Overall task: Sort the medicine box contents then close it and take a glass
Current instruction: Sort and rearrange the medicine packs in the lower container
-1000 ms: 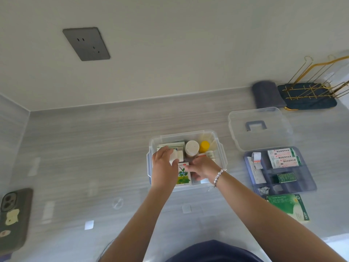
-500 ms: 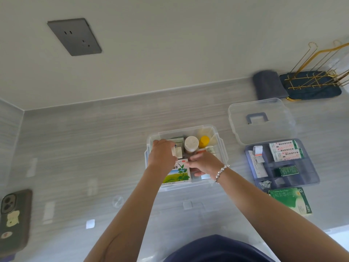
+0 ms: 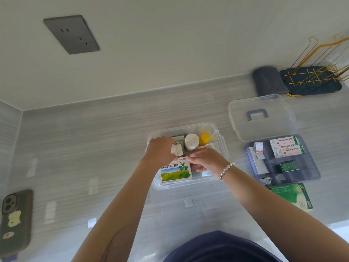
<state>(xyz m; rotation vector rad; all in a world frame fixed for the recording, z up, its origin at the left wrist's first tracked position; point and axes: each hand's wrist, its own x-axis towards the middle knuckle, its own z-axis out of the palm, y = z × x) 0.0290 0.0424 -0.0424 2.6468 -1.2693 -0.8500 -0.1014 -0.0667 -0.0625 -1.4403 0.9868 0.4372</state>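
Centre of the frame, on the grey streaked counter [image 3: 79, 148], sits the clear plastic medicine box [image 3: 222, 146], open and rounded at its corners. The left hand [image 3: 160, 151] curls round a small white bottle [image 3: 176, 149] at the box's left side; the right hand [image 3: 204, 160] pinches the upper right corner of a glossy green-and-white carton [image 3: 175, 172], which stands tilted against the near wall. Right of the box, apart from it, lie the transparent lid [image 3: 260, 118] and a tinted compartment tray [image 3: 283, 161]; bare counter stretches left toward a phone [image 3: 16, 222]. Compared with half a second ago, the carton shows more of its face.
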